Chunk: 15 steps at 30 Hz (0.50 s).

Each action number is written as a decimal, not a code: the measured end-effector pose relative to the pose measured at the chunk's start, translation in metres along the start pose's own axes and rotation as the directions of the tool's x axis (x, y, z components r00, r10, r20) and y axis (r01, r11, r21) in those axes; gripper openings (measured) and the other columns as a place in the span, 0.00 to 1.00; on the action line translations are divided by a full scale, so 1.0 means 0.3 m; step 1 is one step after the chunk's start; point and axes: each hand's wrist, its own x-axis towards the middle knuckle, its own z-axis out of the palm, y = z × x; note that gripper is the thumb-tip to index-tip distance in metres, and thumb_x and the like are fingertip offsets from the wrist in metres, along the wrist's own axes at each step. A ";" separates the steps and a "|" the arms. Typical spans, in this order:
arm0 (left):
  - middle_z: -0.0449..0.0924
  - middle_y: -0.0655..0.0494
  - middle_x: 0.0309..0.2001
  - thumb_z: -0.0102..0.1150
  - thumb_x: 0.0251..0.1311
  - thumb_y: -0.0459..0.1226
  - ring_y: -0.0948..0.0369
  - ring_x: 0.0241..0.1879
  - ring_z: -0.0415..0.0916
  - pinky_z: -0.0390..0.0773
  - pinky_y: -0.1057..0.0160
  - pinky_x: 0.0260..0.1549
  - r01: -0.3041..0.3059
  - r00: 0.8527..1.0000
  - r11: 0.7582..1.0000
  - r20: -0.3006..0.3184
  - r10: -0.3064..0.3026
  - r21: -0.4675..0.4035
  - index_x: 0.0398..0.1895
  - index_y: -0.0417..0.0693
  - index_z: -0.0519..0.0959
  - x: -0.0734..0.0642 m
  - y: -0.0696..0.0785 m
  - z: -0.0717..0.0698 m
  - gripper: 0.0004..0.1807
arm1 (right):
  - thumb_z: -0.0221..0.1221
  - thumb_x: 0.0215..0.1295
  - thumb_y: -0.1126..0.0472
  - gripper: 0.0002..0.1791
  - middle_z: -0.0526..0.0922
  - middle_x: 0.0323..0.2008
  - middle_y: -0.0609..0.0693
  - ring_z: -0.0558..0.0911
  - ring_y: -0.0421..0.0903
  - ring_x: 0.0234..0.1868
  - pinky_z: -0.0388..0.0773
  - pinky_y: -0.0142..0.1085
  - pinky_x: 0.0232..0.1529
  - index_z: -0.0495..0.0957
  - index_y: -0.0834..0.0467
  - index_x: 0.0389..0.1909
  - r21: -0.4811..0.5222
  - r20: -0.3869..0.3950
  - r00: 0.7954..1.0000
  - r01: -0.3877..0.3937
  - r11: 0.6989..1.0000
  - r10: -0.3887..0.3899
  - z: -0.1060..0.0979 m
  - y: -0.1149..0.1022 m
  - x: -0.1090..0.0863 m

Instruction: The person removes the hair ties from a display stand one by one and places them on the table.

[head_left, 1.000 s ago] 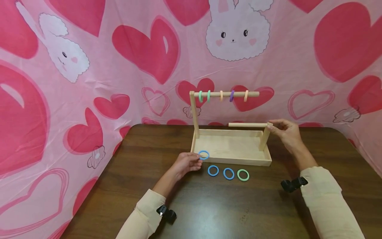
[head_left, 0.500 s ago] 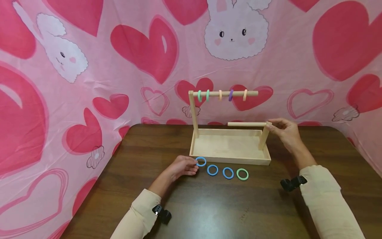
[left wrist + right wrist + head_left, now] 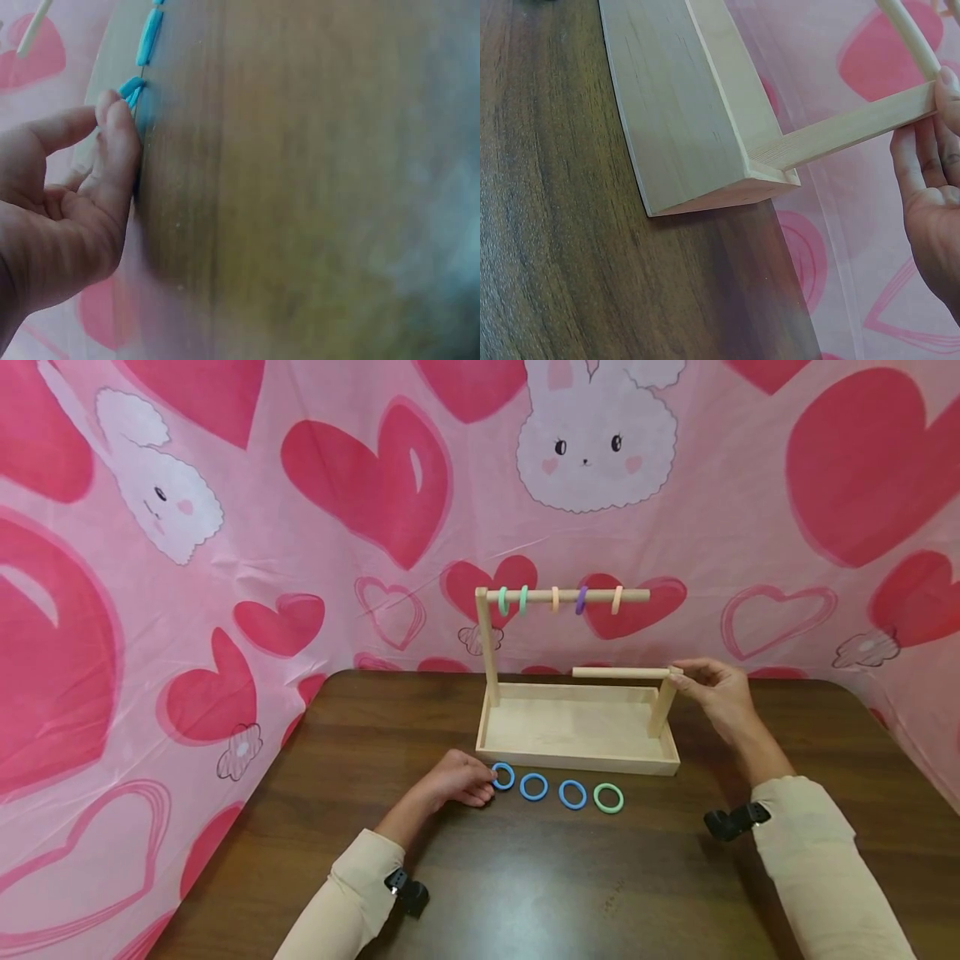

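Observation:
My left hand (image 3: 456,778) pinches a blue ring (image 3: 513,776) between thumb and fingertips, low at the table by the tray's front left corner. In the left wrist view this blue ring (image 3: 133,85) is tilted, one side raised. Two more blue rings (image 3: 533,774) (image 3: 573,782) and a green ring (image 3: 608,812) lie flat in a row to its right. My right hand (image 3: 723,697) grips the top of the short post (image 3: 662,714) of a wooden rack with a tray base (image 3: 577,760). Its lower rod (image 3: 615,673) carries no rings.
On the rack's upper rod (image 3: 636,596) hang two green rings (image 3: 503,601), two peach rings (image 3: 555,600) and a purple ring (image 3: 581,602). A tall post (image 3: 487,647) holds that rod at the left. Behind the brown table (image 3: 525,885) hangs a pink heart-patterned cloth (image 3: 330,568).
My left hand has brought the blue ring down from the tray's front left edge, towards me, to the table beside the other rings. The right hand keeps its grip on the post.

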 end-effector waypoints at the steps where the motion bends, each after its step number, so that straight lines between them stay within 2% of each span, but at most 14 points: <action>1: 0.79 0.59 0.18 0.58 0.68 0.32 0.70 0.18 0.78 0.82 0.71 0.21 -0.004 1.000 1.000 -0.005 0.004 0.017 0.40 0.28 0.81 -0.001 0.001 -0.001 0.11 | 0.63 0.63 0.78 0.19 0.88 0.29 0.35 0.81 0.30 0.30 0.76 0.20 0.31 0.90 0.49 0.36 0.001 0.001 1.000 -0.002 1.000 0.002 0.000 0.001 -0.001; 11: 0.78 0.59 0.17 0.61 0.67 0.34 0.70 0.17 0.75 0.81 0.71 0.20 -0.033 0.994 0.987 -0.094 0.048 0.156 0.40 0.28 0.84 -0.015 0.013 -0.018 0.13 | 0.63 0.62 0.77 0.19 0.87 0.29 0.35 0.80 0.30 0.30 0.77 0.20 0.31 0.90 0.48 0.35 -0.002 -0.006 1.000 -0.005 1.000 0.005 -0.004 0.010 0.000; 15: 0.79 0.57 0.17 0.62 0.66 0.34 0.68 0.16 0.75 0.82 0.68 0.19 -0.064 0.983 0.975 -0.155 0.098 0.213 0.38 0.29 0.86 -0.018 0.026 -0.022 0.12 | 0.63 0.62 0.78 0.19 0.88 0.29 0.35 0.81 0.30 0.31 0.77 0.20 0.32 0.90 0.48 0.35 0.018 -0.003 1.000 0.005 1.000 -0.005 -0.001 0.008 0.000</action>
